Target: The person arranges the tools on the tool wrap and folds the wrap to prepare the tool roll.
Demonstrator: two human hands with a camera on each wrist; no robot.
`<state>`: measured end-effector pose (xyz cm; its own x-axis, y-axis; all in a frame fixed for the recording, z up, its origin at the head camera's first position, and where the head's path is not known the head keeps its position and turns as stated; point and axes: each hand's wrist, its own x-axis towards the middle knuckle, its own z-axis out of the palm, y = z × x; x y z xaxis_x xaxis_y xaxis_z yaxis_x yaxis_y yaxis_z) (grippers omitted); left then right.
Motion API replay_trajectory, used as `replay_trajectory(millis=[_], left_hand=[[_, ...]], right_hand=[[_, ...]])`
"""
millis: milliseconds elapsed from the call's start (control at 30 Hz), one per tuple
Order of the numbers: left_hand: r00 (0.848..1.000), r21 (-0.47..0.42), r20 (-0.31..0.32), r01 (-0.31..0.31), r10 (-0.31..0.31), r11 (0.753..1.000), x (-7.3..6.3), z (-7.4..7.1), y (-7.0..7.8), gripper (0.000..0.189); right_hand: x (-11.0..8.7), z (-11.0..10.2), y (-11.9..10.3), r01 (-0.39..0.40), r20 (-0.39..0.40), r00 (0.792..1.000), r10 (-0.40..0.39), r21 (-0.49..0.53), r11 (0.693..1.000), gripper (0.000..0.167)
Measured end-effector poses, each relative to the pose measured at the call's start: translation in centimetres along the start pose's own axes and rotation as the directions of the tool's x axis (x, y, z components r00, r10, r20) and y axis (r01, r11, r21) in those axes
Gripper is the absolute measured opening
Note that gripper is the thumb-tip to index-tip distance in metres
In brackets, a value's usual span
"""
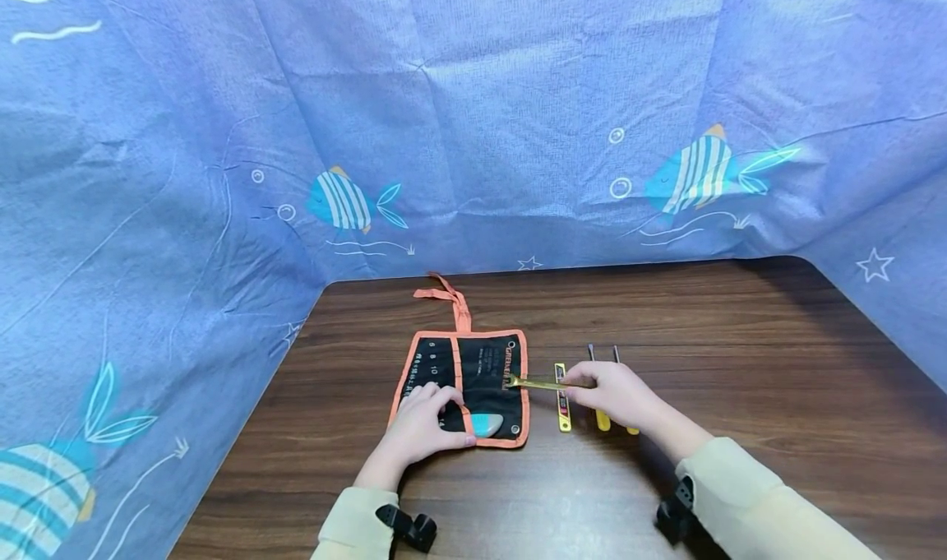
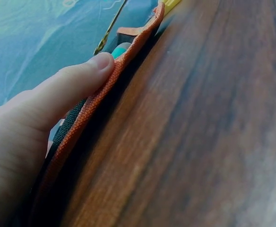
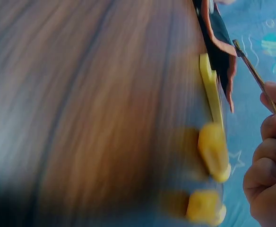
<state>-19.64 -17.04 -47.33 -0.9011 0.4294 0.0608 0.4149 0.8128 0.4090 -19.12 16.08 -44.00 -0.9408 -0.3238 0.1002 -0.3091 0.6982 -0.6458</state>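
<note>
A black tool roll [image 1: 488, 354] with orange trim lies unfolded, its printed pocket strip on the left. My left hand [image 1: 425, 424] grips that strip, fingertips at its orange edge and thumb [image 2: 81, 82] on the lower trim. Out of the lowest pocket pokes a rounded teal-and-grey end [image 1: 485, 425]; the rest is hidden. Over the roll's right half, my right hand [image 1: 617, 391] pinches a gold-coloured wrench [image 1: 538, 384] between thumb and fingers, its open head pointing left toward the pockets. The right wrist view shows the wrench [image 3: 254, 71] raised beside the roll's edge.
Right of the roll lies a flat yellow tool [image 1: 564, 416] with a dark and red label. Two screwdrivers with yellow handles [image 1: 602, 420] lie partly under my right hand. Orange ties [image 1: 459, 305] trail toward the back edge. A blue fish-patterned cloth [image 1: 481, 132] hangs behind the table.
</note>
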Motion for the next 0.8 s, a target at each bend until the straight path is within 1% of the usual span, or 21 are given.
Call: replay_trajectory(millis=[100,167,267,333,500,633,800], left_hand=[[1.0,0.003,-0.003,-0.001,0.001,1.0,0.0,0.0,0.0,0.057],[1.0,0.0,-0.003,0.0,0.0,1.0,0.0,-0.1,0.1,0.057],[1.0,-0.009,-0.002,0.003,-0.003,1.0,0.0,-0.1,0.2,0.058],[1.0,-0.015,-0.003,0.004,-0.004,1.0,-0.1,-0.1,0.2,0.059],[1.0,-0.011,-0.018,-0.004,0.003,1.0,-0.1,-0.1,0.2,0.06],[1.0,-0.008,-0.029,0.002,-0.002,1.0,-0.2,-0.2,0.2,0.06],[0.999,-0.009,-0.037,-0.018,0.018,1.0,-0.2,-0.1,0.2,0.061]], right_hand=[[0.5,0.6,-0.8,0.035,0.026,0.999,-0.035,-0.005,0.999,0.011],[0.8,1.0,-1.3,0.046,0.055,0.997,-0.046,0.004,0.999,0.012],[1.2,1.5,-1.8,0.04,0.088,0.995,-0.041,0.023,0.999,0.011],[1.3,1.7,-2.0,0.049,0.101,0.994,-0.052,0.035,0.998,0.011],[1.7,2.2,-2.6,0.08,0.138,0.987,-0.083,0.025,0.996,0.009],[2.2,2.9,-3.0,0.096,0.168,0.981,-0.095,0.005,0.995,0.01],[3.0,3.5,-3.4,0.112,0.196,0.974,-0.111,0.007,0.994,0.01]])
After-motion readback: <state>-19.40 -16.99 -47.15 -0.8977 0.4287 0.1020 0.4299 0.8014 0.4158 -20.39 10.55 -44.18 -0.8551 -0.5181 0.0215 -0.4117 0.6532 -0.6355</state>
